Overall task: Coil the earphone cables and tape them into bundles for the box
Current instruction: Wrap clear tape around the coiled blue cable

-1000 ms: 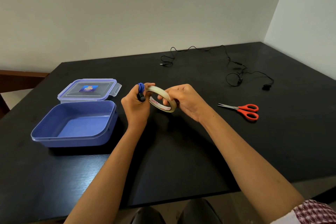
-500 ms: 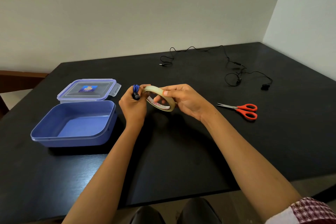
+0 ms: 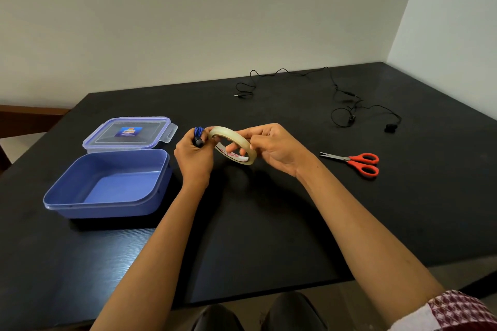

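A coiled blue earphone cable was gripped in the left hand, whose fingers were curled tightly round the bundle, so that only its upper loops and a dark plug or earbud end were seen above the fist. Just beside it, a roll of clear tape was held above the black table by the right hand; the roll was pinched between the thumb on its outer band and fingers passed through its hole. The near edge of the roll appeared to be touched by the left thumb, though this could not be made out clearly.

To the left, an open blue box was set on the table, with its clear lid laid flat behind it. A black earphone cable was spread loosely at the far side, well apart from the hands. Red-handled scissors were laid to the right, blades pointed towards the right hand.
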